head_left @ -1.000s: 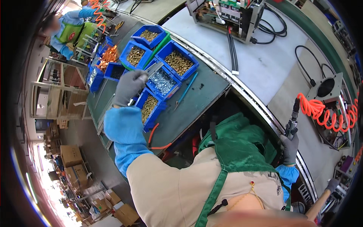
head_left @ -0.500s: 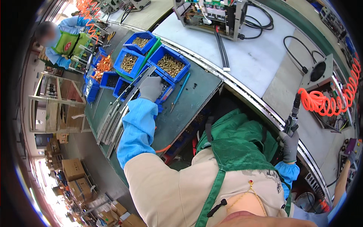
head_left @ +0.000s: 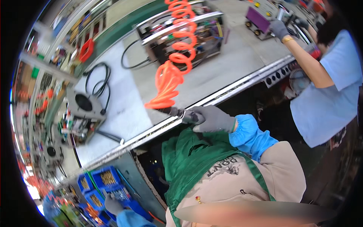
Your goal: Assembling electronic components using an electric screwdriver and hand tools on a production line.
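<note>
My right hand (head_left: 215,119), in a grey glove, is closed round an air screwdriver (head_left: 176,111) at the bench edge. A coiled orange air hose (head_left: 166,83) runs up from the tool across the bench. At the lower left my left hand (head_left: 112,205), gloved too, reaches over blue bins; blur and the bins keep its fingers from showing clearly. One blue bin (head_left: 114,171) beside it holds brass-coloured fasteners, and a bin of small silvery parts (head_left: 120,193) lies close by the hand.
An open electronics chassis (head_left: 185,41) stands on the bench behind the hose. Farther left are a metal unit with a round fan opening (head_left: 84,102) and a looped black cable (head_left: 99,81). At the right a co-worker in light blue (head_left: 325,90) handles parts near a purple panel (head_left: 257,20).
The view has swung to the right, bringing the chassis and the co-worker into fuller sight. My right hand keeps hold of the air screwdriver; my left hand stays at the bins.
</note>
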`<state>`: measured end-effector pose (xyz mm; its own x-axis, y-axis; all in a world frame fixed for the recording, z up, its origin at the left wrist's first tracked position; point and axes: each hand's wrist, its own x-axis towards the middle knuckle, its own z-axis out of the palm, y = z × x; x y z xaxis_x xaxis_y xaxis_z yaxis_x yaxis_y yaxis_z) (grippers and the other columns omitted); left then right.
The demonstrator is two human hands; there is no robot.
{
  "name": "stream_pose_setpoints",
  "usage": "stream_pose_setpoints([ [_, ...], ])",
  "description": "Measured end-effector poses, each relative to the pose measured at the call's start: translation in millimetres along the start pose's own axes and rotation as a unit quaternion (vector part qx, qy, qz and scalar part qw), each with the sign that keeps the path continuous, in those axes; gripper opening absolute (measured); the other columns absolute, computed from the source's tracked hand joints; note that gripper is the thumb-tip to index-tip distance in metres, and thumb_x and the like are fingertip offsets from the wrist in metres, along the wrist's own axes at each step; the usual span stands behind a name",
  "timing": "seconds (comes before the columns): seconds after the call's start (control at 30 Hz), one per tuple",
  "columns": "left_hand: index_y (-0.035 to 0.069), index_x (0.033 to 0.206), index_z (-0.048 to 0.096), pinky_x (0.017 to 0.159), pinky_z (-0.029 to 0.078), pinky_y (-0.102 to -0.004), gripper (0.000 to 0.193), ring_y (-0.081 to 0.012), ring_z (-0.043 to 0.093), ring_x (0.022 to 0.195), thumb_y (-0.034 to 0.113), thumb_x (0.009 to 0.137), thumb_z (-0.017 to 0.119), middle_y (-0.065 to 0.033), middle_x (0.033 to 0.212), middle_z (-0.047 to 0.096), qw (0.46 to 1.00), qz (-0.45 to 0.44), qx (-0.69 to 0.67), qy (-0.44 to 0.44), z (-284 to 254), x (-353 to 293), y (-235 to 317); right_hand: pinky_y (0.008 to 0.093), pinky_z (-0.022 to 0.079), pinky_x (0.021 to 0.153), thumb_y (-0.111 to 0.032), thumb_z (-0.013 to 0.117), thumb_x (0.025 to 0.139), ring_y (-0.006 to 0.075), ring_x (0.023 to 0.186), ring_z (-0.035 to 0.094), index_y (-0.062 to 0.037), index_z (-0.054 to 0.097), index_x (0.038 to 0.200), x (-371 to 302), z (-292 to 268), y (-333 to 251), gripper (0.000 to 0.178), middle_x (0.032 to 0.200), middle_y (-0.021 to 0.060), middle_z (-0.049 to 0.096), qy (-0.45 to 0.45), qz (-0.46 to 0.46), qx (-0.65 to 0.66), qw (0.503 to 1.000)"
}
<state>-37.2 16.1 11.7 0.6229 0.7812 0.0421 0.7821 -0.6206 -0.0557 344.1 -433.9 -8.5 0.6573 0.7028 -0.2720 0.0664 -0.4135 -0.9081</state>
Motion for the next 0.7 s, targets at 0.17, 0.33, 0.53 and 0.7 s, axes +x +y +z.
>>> stream_pose_setpoints([
  [0.17,-0.003,0.108,0.064,0.077,0.050,-0.0332,0.027,-0.0258,0.065,0.086,0.018,0.091,0.060,-0.0169,0.099,0.068,0.950,0.144,-0.274,0.049,-31.7,42.7,167.9,0.0324,0.049,0.072,-0.024,0.071,0.067,0.0192,0.077,0.062,-0.0069,0.059,0.112,-28.7,-29.7,-2.4,0.050,0.085,0.0096,0.063,-0.020,0.005,0.042,0.999],
  [0.33,0.001,0.118,0.059,0.080,0.049,-0.0289,0.031,-0.0171,0.062,0.096,0.016,0.091,0.058,-0.0098,0.109,0.063,0.574,0.173,-0.687,-0.411,65.4,90.6,415.0,0.0315,0.049,0.070,-0.022,0.071,0.068,0.0189,0.074,0.062,-0.0082,0.057,0.122,-60.6,-55.8,-11.1,0.057,0.086,0.0100,0.065,-0.014,-0.076,0.068,0.995],
  [0.53,0.001,0.112,0.064,0.070,0.051,-0.0275,0.035,-0.0138,0.064,0.074,0.028,0.092,0.058,-0.0089,0.088,0.068,0.602,0.602,-0.405,-0.332,24.2,-1.4,718.4,0.0329,0.049,0.070,-0.025,0.071,0.069,0.0251,0.074,0.064,-0.0132,0.058,0.123,-99.2,-97.6,-6.4,0.056,0.088,0.0109,0.066,0.070,-0.057,0.041,0.995],
  [0.7,0.003,0.108,0.067,0.073,0.052,-0.0301,0.033,-0.0179,0.067,0.079,0.029,0.089,0.060,-0.0129,0.089,0.070,0.623,0.618,-0.380,-0.292,46.8,-50.9,851.5,0.0314,0.050,0.075,-0.027,0.071,0.069,0.0246,0.081,0.066,-0.0119,0.057,0.125,-111.5,-122.4,19.6,0.060,0.095,0.0125,0.067,0.117,0.000,0.055,0.992],
])
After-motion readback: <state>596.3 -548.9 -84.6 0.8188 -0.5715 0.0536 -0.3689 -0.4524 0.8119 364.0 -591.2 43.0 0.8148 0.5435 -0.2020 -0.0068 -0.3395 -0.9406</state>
